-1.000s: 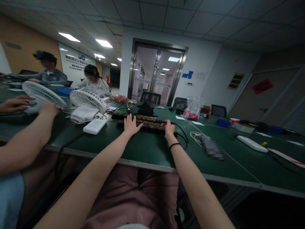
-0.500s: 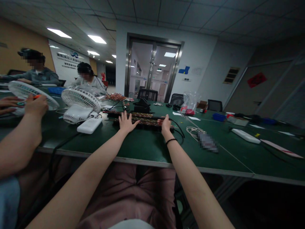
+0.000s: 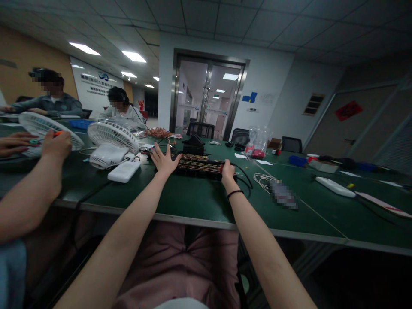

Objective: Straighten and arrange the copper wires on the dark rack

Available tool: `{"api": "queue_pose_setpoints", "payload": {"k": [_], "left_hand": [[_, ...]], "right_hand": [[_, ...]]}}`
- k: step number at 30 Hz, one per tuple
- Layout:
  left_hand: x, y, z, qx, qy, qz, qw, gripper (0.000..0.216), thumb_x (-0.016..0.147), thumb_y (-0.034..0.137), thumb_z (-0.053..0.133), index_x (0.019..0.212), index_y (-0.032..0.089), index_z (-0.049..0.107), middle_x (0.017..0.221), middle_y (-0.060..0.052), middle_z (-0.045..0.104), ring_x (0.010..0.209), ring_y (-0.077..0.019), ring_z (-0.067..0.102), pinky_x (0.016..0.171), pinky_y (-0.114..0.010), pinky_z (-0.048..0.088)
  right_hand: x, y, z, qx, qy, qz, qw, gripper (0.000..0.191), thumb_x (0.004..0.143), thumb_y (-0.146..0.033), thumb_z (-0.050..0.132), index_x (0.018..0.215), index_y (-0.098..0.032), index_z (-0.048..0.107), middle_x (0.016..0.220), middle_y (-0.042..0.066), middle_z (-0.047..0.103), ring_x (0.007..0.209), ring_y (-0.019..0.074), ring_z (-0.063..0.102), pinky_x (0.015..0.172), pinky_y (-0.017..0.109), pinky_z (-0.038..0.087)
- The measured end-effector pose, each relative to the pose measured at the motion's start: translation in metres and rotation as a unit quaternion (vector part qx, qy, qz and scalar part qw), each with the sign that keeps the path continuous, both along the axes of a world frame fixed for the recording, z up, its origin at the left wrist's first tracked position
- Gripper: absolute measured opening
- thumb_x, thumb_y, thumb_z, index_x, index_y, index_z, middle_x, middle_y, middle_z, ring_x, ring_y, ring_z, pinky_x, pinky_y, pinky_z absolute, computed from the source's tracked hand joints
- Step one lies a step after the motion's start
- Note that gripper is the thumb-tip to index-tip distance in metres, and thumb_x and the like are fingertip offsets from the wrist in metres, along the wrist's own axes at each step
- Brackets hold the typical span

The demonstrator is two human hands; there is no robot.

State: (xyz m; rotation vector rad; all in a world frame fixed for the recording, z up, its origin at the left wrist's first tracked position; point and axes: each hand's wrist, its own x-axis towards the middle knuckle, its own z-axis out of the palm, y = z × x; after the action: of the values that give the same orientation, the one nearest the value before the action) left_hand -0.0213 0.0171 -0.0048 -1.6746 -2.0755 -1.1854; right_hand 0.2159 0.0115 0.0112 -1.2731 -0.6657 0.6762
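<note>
A bundle of thin, copper-and-gold coloured strands (image 3: 196,165) lies crosswise on a dark base on the green table, in front of me. My left hand (image 3: 162,161) is at its left end, fingers spread wide and nothing gripped; whether the fingertips touch the strands I cannot tell. At the right end my right hand (image 3: 228,170) has its fingers curled closed around something dark, mostly hidden by the hand. A black cable (image 3: 247,174) loops out beside that hand. Just behind the strands stands a black boxy object (image 3: 193,146).
A white fan (image 3: 111,146) and a white power strip (image 3: 125,171) lie to my left. A neighbour's hand (image 3: 57,143) works at another fan (image 3: 51,128). To the right are a coiled pale cable (image 3: 261,180), a clear bag (image 3: 257,143) and a white elongated object (image 3: 334,187).
My left hand has slid left along the strands, its fingers spreading wider. My right hand stays at the right end, its fingers curled more tightly. The view has shifted slightly.
</note>
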Motion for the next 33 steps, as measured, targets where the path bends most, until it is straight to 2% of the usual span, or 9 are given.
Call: {"api": "queue_pose_setpoints", "payload": {"k": [5, 14, 19, 27, 33], "left_hand": [[-0.016, 0.001, 0.005, 0.016, -0.046, 0.027, 0.998, 0.078, 0.083, 0.064, 0.037, 0.148, 0.020, 0.027, 0.157, -0.014, -0.005, 0.141, -0.0404, -0.004, 0.109, -0.059, 0.011], [-0.011, 0.003, -0.004, 0.002, 0.023, -0.038, 0.999, 0.106, 0.073, 0.073, 0.046, 0.150, 0.010, 0.010, 0.155, -0.019, -0.010, 0.140, -0.0411, -0.007, 0.111, -0.057, 0.009], [-0.004, 0.004, -0.011, -0.005, 0.070, -0.086, 0.994, 0.114, 0.069, 0.077, 0.046, 0.150, 0.006, 0.007, 0.155, -0.020, -0.012, 0.140, -0.0403, -0.008, 0.112, -0.054, 0.010], [0.005, 0.004, -0.019, -0.068, 0.150, -0.144, 0.976, 0.115, 0.071, 0.079, 0.039, 0.149, 0.002, 0.006, 0.155, -0.021, -0.001, 0.142, -0.0351, -0.001, 0.113, -0.050, 0.009], [0.004, 0.007, -0.021, -0.095, 0.173, -0.144, 0.970, 0.107, 0.076, 0.077, 0.032, 0.149, 0.002, 0.008, 0.155, -0.020, 0.006, 0.142, -0.0324, 0.006, 0.113, -0.048, 0.012]], "right_hand": [[-0.001, -0.002, 0.004, -0.003, 0.047, -0.001, 0.999, 0.015, 0.083, -0.022, 0.047, 0.072, -0.017, 0.056, 0.047, -0.003, 0.051, 0.039, 0.0107, 0.049, 0.037, 0.019, 0.041], [-0.002, -0.003, 0.007, 0.021, 0.132, 0.026, 0.991, 0.013, 0.085, -0.025, 0.050, 0.075, -0.019, 0.045, 0.046, -0.007, 0.052, 0.037, 0.0073, 0.050, 0.039, 0.015, 0.045], [-0.005, -0.005, 0.010, 0.027, 0.136, 0.038, 0.990, 0.016, 0.087, -0.024, 0.048, 0.072, -0.019, 0.043, 0.044, -0.007, 0.051, 0.035, 0.0066, 0.049, 0.036, 0.014, 0.042], [-0.008, -0.004, 0.010, 0.057, 0.136, 0.079, 0.986, 0.015, 0.088, -0.023, 0.047, 0.073, -0.019, 0.045, 0.043, -0.007, 0.052, 0.035, 0.0074, 0.051, 0.038, 0.015, 0.044], [-0.013, -0.003, 0.008, 0.061, 0.147, 0.137, 0.978, 0.014, 0.089, -0.023, 0.046, 0.076, -0.018, 0.047, 0.046, -0.004, 0.057, 0.039, 0.0090, 0.057, 0.042, 0.016, 0.048]]}}
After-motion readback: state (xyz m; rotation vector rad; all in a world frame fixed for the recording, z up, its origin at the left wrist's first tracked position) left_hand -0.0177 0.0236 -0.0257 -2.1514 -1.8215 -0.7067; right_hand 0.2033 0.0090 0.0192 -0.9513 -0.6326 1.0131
